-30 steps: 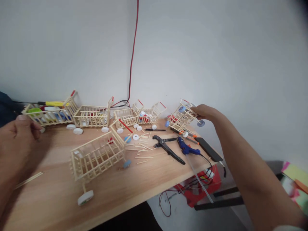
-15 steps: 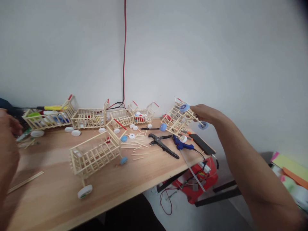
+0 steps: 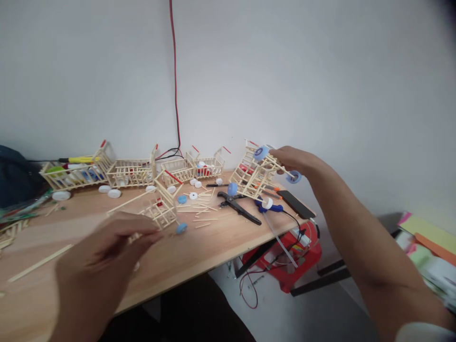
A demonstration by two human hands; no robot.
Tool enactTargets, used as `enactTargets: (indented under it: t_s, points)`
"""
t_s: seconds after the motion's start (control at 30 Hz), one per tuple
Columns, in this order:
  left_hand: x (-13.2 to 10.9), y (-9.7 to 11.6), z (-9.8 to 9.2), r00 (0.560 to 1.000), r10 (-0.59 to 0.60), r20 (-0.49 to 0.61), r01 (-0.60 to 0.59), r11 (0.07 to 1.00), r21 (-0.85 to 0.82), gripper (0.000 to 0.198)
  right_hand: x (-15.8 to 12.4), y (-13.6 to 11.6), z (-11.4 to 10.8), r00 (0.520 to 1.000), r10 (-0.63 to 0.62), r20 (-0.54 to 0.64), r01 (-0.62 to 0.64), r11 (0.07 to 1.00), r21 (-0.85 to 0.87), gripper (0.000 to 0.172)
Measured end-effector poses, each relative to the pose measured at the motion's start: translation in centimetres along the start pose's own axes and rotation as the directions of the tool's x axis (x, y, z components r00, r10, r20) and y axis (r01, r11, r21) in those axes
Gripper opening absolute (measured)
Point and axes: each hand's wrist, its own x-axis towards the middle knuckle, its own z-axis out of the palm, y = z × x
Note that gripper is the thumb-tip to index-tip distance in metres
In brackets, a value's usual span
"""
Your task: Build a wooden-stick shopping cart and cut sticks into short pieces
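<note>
At the back right, my right hand (image 3: pixel 290 159) grips a small shopping cart made of wooden sticks (image 3: pixel 254 178). This cart is tilted, its blue and white bottle-cap wheels facing me, and its frame hides part of my fingers. My left hand (image 3: pixel 107 256) is at the front left with thumb and fingers pressed together; whatever is between them cannot be made out. Behind those fingertips stands another stick cart (image 3: pixel 162 209) with a red handle and a blue cap wheel (image 3: pixel 181 228). My hand covers much of it, and I cannot tell whether they touch.
Several finished stick carts (image 3: pixel 131 173) line the wall, some holding caps. Black pliers (image 3: pixel 238 207), a blue glue gun (image 3: pixel 272 206), loose sticks (image 3: pixel 199 209) and a black phone-like slab (image 3: pixel 295 204) lie on the wooden table (image 3: pixel 192 251). A red stool (image 3: pixel 285 278) stands below its right edge.
My left hand has come in from the far left to the front of the near cart. My right hand still holds its cart. The view has shifted slightly.
</note>
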Motion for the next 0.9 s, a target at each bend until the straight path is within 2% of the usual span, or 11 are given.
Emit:
enactTargets:
  t_s: [0.03, 0.1, 0.23, 0.37, 0.47, 0.6, 0.7, 0.8, 0.9]
  points:
    - [-0.9, 0.6, 1.2, 1.0, 0.02, 0.015, -0.019, 0.999, -0.042, 0.014, -0.2, 0.0, 0.1, 1.0, -0.013, 0.009, 0.013, 1.0, 0.018, 0.033]
    - [-1.8, 1.2, 3.4, 0.99, 0.012, 0.138, 0.008, 0.99, -0.141, 0.009, -0.5, 0.2, 0.2, 0.998, -0.055, 0.036, 0.053, 0.997, 0.063, 0.033]
    - [-1.2, 0.4, 7.0, 0.924, -0.066, 0.376, 0.212, 0.908, -0.361, 0.018, -0.3, 1.2, 0.6, 0.992, -0.114, 0.058, 0.105, 0.984, 0.141, 0.032]
    - [0.0, 0.0, 10.2, 0.795, -0.155, 0.586, 0.522, 0.668, -0.531, 0.033, 0.2, 1.9, 1.2, 0.982, -0.181, 0.057, 0.164, 0.961, 0.223, 0.031]
    - [0.6, 0.4, 12.1, 0.714, -0.168, 0.68, 0.659, 0.489, -0.572, 0.035, 0.4, 2.0, 1.7, 0.968, -0.242, 0.062, 0.215, 0.932, 0.293, 0.031]
    - [1.6, 1.3, 13.4, 0.612, -0.132, 0.78, 0.773, 0.311, -0.554, 0.029, 0.0, 1.8, 2.0, 0.96, -0.275, 0.058, 0.253, 0.935, 0.249, 0.032]
    - [2.1, 1.7, 13.8, 0.556, -0.148, 0.818, 0.824, 0.228, -0.519, 0.031, -0.8, 1.5, 2.1, 0.96, -0.28, 0.025, 0.273, 0.949, 0.159, 0.032]
    - [2.4, 2.0, 14.0, 0.535, -0.186, 0.824, 0.842, 0.202, -0.5, 0.03, -1.6, 1.0, 2.1, 0.958, -0.288, -0.016, 0.288, 0.951, 0.111, 0.031]
    - [2.5, 2.1, 14.3, 0.531, -0.191, 0.825, 0.843, 0.212, -0.494, 0.031, -2.1, 0.7, 2.2, 0.954, -0.297, -0.039, 0.3, 0.949, 0.098, 0.03]
